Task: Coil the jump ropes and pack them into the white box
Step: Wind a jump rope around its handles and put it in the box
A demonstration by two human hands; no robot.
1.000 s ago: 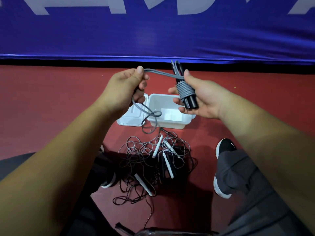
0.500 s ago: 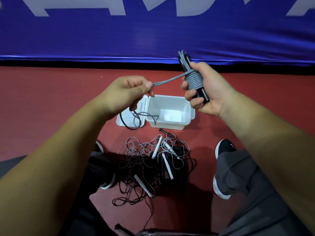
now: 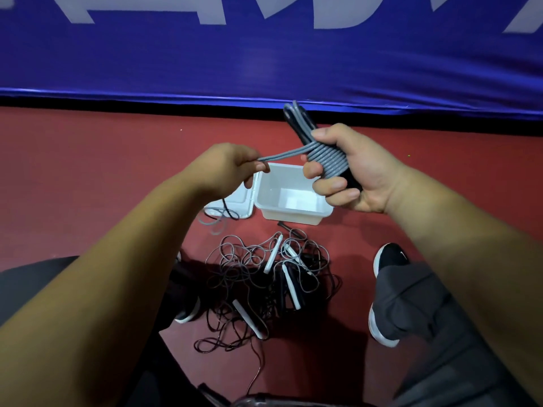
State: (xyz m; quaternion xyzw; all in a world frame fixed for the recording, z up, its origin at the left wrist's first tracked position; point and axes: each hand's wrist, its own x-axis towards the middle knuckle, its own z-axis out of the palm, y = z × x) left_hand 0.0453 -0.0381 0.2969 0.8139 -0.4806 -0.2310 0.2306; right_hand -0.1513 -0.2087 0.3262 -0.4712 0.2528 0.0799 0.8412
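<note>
My right hand grips the black handles of a jump rope, with grey cord wound in several turns around them. My left hand pinches the free stretch of that grey cord, pulled taut toward the handles. The loose tail of the cord hangs below my left hand over the lid. Under my hands the white box stands open on the floor, its lid folded out to the left. Nearer me lies a tangled pile of jump ropes with white and black handles.
The floor is red mat. A blue padded wall with white lettering runs across the back. My black shoes and grey trouser legs flank the rope pile. A dark object shows at the bottom edge.
More grey cord is wrapped around the handles than a second ago. My left hand has carried the cord around and now holds it taut at the left; the hanging tail is shorter.
</note>
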